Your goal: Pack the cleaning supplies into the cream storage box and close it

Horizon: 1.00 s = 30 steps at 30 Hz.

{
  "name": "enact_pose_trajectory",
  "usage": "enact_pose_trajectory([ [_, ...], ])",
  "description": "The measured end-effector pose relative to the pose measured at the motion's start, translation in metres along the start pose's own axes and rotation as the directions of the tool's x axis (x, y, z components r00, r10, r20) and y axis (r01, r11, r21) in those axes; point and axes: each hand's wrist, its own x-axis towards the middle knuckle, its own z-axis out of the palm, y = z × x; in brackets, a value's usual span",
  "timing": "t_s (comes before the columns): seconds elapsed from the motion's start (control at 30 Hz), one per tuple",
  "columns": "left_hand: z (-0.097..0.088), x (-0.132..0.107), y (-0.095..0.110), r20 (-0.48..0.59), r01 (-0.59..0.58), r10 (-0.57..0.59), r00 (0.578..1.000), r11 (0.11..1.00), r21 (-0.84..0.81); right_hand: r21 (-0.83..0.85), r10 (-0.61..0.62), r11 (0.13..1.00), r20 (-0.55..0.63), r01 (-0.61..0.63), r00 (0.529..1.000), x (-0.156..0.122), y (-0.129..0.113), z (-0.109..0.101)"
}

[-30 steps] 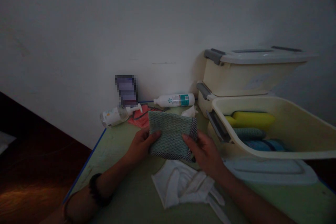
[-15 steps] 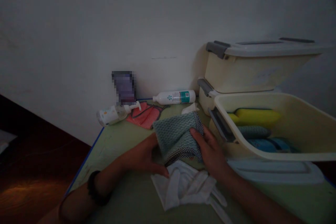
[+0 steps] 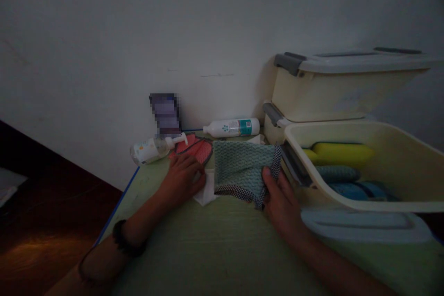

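My right hand [image 3: 282,201] holds a folded grey-green cleaning cloth [image 3: 244,169] by its right edge, thumb on top. The cloth has a textured weave and a black-and-white checked border, and it is raised over the table. My left hand [image 3: 183,178] is closed at a white crumpled cloth [image 3: 207,192], gripping its left side; the rest of it passes behind the grey-green one. Just beyond my left fingers lies a red cloth [image 3: 197,150] with a dark border, partly covered by that hand.
A pump bottle [image 3: 149,150] lies at the table's left edge, a white bottle [image 3: 231,127] by the wall. A phone-like blurred object [image 3: 166,113] leans there. At right, an open cream bin [image 3: 416,166] holds yellow, green and blue rolls; another bin [image 3: 333,95] stands behind. A pale lid [image 3: 367,226] lies in front.
The white cloth has gone from the near table to beyond, with my left hand moving forward and left. My right hand has shifted the grey-green cloth slightly right.
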Motion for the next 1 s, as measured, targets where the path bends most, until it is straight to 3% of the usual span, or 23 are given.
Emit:
enact_pose_trajectory([
  [0.13,0.0,-0.002,0.0,-0.11,0.074,-0.085,0.99,0.993,-0.095,0.136,0.016,0.99,0.112,-0.032,0.994,0.002,-0.008,0.003],
  [0.2,0.001,-0.005,0.01,-0.097,0.089,-0.123,0.988,0.95,-0.298,0.253,0.029,0.965,0.183,-0.076,0.983,0.002,-0.012,0.005],
  [0.27,0.003,-0.007,0.022,-0.015,0.129,-0.174,0.985,0.781,-0.611,0.33,0.057,0.934,0.243,-0.138,0.968,0.002,-0.014,0.008],
  [0.33,0.006,-0.008,0.032,0.115,0.222,-0.209,0.971,0.609,-0.761,0.348,0.084,0.918,0.296,-0.189,0.951,0.002,-0.016,0.01],
  [0.47,0.011,-0.009,0.037,0.329,0.431,-0.283,0.901,0.491,-0.757,0.302,0.041,0.938,0.397,-0.172,0.917,0.0,-0.018,0.012],
  [0.7,0.013,-0.008,0.026,0.347,0.445,-0.297,0.89,0.392,-0.805,0.184,0.064,0.966,0.503,-0.18,0.862,0.005,-0.017,0.006],
  [1.0,0.007,-0.004,0.025,0.404,0.45,-0.202,0.892,0.337,-0.827,0.249,0.116,0.925,0.533,-0.286,0.838,0.009,-0.014,0.004],
])
